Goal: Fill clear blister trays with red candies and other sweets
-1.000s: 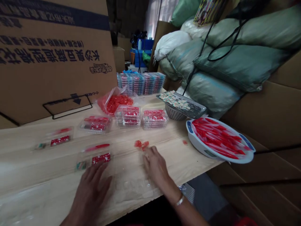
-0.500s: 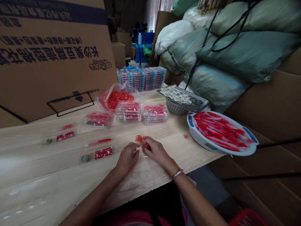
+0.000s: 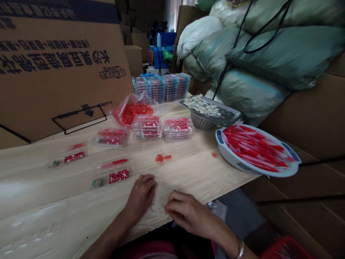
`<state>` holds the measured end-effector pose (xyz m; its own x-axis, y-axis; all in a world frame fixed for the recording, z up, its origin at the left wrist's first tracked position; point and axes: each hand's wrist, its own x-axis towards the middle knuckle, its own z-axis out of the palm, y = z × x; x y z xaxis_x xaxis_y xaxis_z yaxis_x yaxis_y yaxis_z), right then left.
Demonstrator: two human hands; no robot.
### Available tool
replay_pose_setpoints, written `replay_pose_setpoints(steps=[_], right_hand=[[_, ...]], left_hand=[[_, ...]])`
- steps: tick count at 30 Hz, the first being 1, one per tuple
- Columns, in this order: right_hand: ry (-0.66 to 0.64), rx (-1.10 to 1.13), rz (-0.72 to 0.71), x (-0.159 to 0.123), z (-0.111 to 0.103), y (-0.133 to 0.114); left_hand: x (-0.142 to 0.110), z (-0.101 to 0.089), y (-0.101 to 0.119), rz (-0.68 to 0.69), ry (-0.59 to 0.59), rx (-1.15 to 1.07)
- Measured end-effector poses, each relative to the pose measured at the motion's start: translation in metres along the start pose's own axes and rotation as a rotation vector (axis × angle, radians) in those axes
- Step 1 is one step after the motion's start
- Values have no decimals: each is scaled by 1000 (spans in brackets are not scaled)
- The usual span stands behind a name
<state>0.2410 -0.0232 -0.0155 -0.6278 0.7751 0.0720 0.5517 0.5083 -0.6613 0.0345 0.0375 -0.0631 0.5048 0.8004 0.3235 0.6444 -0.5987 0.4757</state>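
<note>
Pinches a red piece between narrowed fingertips of the right hand, drawn back from the loose red discs to the near edge of the table. Rests the left hand, fingers curled close together, at clear plastic by the same edge; cannot tell whether gripping it. Shows both hands apart, against nearly meeting beside the discs half a second earlier. Notes a basin of red tubes, unmoved at the right edge.
</note>
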Motion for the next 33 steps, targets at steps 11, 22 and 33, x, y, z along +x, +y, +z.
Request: replay_pose_setpoints(steps=[11, 22, 33], right_hand=[[-78, -17, 92, -1, -6, -6], [-12, 96, 165, -16, -2, -5], [334, 455, 260, -15, 18, 11]], left_hand=[[0, -1, 3, -34, 1, -1], [0, -4, 5, -26, -10, -7], [-4, -13, 17, 54, 119, 11]])
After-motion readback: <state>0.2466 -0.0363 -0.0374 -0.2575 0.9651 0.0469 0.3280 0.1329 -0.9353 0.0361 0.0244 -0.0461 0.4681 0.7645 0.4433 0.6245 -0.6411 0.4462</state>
